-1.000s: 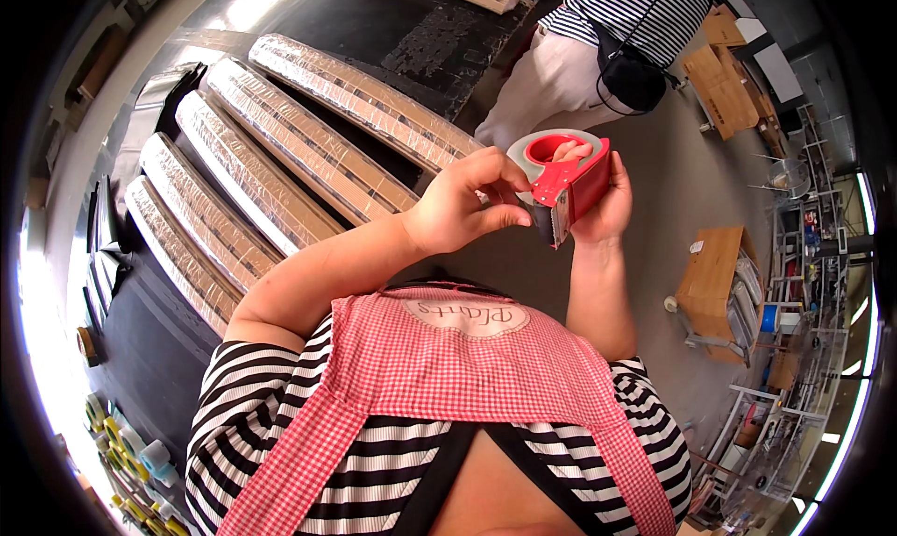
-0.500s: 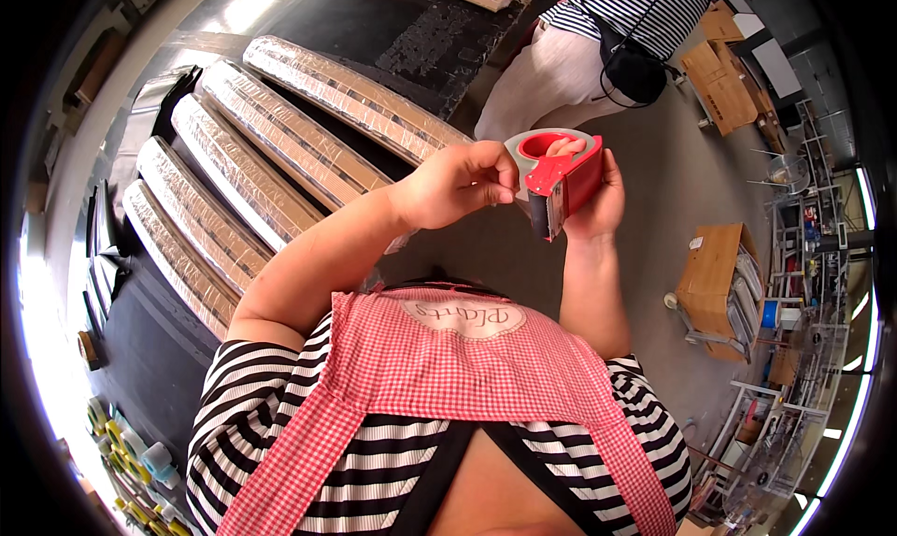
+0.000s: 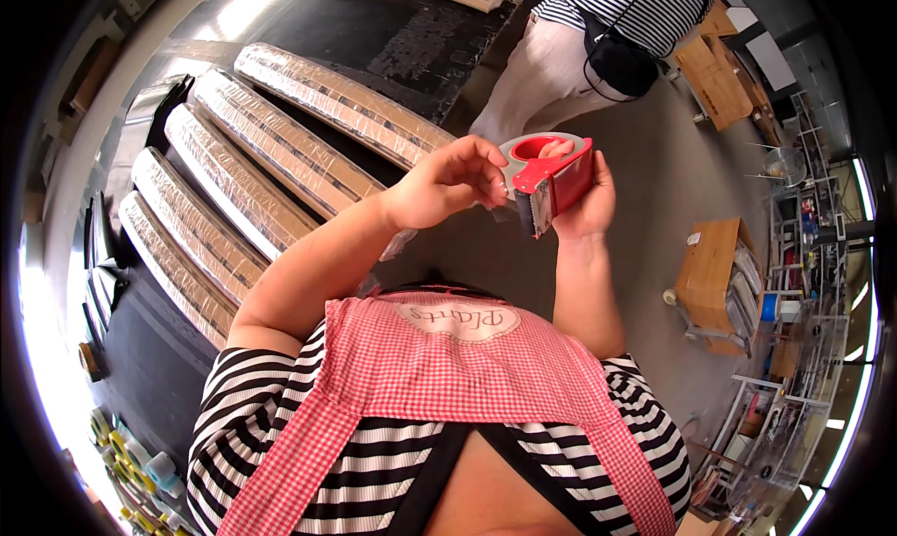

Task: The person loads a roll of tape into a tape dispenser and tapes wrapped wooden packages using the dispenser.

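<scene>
The right hand point(image 3: 584, 204) grips a red tape dispenser point(image 3: 551, 176) by its handle and holds it up at chest height, well above the dark desk point(image 3: 187, 377), with the toothed blade end turned toward the person. That puts the loose end of the clear tape within reach of the left hand point(image 3: 448, 181), whose fingers point(image 3: 491, 167) are closed narrowly at the roll's edge; they seem to pinch the tape end, though the clear film is hard to make out.

There is one dispenser with one roll in it. On the desk lie five long bundles of wooden slats point(image 3: 280, 153), each wrapped in clear film, side by side and slanting from the left edge toward the far side. Another person point(image 3: 598, 41) in a striped top stands beyond the desk's far corner.
</scene>
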Action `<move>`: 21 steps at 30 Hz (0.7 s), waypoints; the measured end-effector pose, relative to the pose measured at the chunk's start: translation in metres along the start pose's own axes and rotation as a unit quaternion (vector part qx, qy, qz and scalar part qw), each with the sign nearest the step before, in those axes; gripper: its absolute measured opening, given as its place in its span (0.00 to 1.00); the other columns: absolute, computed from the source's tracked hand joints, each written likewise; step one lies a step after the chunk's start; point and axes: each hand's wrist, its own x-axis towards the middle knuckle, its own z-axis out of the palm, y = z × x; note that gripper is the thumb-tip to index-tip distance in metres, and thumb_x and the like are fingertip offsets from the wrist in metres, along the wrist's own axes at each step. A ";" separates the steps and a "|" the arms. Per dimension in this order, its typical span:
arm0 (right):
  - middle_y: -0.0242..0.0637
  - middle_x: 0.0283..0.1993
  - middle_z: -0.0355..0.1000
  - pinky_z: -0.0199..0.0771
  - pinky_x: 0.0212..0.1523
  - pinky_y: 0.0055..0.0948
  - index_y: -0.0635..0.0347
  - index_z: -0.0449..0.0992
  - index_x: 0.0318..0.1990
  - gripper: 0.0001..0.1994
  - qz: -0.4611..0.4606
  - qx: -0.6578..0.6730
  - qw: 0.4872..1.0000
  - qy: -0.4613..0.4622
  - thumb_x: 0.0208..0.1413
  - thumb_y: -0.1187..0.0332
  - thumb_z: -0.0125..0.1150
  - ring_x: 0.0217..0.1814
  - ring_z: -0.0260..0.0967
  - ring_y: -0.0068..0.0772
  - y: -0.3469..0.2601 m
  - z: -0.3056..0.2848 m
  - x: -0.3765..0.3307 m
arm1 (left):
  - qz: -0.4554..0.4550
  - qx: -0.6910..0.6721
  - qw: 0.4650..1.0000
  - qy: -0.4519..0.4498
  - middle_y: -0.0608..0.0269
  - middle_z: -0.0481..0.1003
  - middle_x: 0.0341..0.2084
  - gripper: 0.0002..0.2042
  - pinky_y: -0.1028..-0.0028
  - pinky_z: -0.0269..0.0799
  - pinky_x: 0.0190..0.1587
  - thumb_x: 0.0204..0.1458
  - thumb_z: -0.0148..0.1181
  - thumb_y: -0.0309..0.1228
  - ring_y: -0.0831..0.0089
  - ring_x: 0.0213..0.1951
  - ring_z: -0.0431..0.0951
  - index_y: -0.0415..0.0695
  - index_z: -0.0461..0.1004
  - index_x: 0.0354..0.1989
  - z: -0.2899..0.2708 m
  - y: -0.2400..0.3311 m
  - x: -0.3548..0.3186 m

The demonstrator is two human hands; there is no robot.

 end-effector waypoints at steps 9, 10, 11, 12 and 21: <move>0.45 0.44 0.73 0.69 0.56 0.44 0.69 0.69 0.48 0.18 -0.278 -0.296 0.909 0.093 0.62 0.60 0.51 0.51 0.70 0.43 0.033 -0.008 0.006 | -0.104 0.156 0.934 0.305 0.71 0.71 0.25 0.17 0.80 0.71 0.32 0.51 0.63 0.18 0.82 0.28 0.71 0.42 0.66 0.47 0.029 -0.060 -0.024; 0.46 0.43 0.72 0.71 0.55 0.43 0.68 0.69 0.46 0.16 -0.271 -0.312 0.902 0.124 0.61 0.62 0.53 0.49 0.71 0.44 0.030 -0.005 0.015 | -0.095 0.147 0.929 0.325 0.70 0.72 0.25 0.17 0.81 0.70 0.31 0.51 0.63 0.18 0.82 0.28 0.71 0.42 0.65 0.46 0.033 -0.066 -0.030; 0.47 0.42 0.72 0.73 0.53 0.43 0.67 0.70 0.44 0.14 -0.265 -0.326 0.894 0.156 0.60 0.63 0.55 0.46 0.71 0.45 0.024 -0.001 0.027 | -0.086 0.137 0.925 0.343 0.69 0.73 0.25 0.17 0.81 0.70 0.31 0.51 0.63 0.18 0.82 0.27 0.71 0.43 0.65 0.45 0.035 -0.069 -0.033; 0.47 0.41 0.72 0.74 0.51 0.46 0.66 0.69 0.43 0.12 -0.245 -0.304 0.908 0.151 0.57 0.66 0.58 0.45 0.72 0.49 0.006 0.003 0.044 | -0.080 0.091 0.924 0.362 0.67 0.74 0.24 0.15 0.81 0.70 0.29 0.51 0.63 0.18 0.80 0.27 0.73 0.43 0.63 0.42 0.035 -0.070 -0.034; 0.50 0.40 0.74 0.75 0.42 0.50 0.68 0.70 0.44 0.15 -0.230 -0.365 0.891 0.139 0.56 0.65 0.58 0.43 0.75 0.52 -0.051 0.003 0.131 | -0.152 0.036 0.872 0.464 0.62 0.74 0.28 0.16 0.78 0.72 0.31 0.50 0.63 0.18 0.75 0.29 0.76 0.45 0.59 0.37 0.020 -0.106 -0.031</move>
